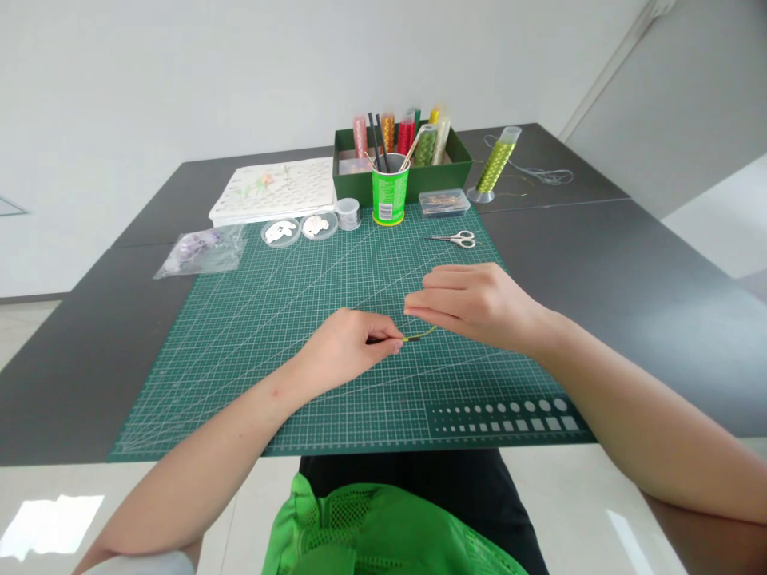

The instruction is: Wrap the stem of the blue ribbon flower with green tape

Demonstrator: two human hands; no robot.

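My left hand [351, 343] is over the middle of the cutting mat, thumb and forefinger pinched on a thin dark stick [415, 339]. Yellow-green thread [427, 332] is around the stick near its right end and runs up to my right hand [470, 302]. The fingers of that hand are closed together, with the thread passing under them; the exact pinch point is hidden. Most of the stick is covered by my left hand. Beyond my right hand lie small scissors [463, 239] with white handles.
A green cutting mat [240, 383] covers the dark table. At the back stand a green cup [389, 196] with sticks, a dark green box [440, 176] of thread spools, and a yellow-green spool [498, 164]. Dishes of white pieces [280, 231], a clear case [444, 204] and a plastic bag [207, 251] lie nearer.
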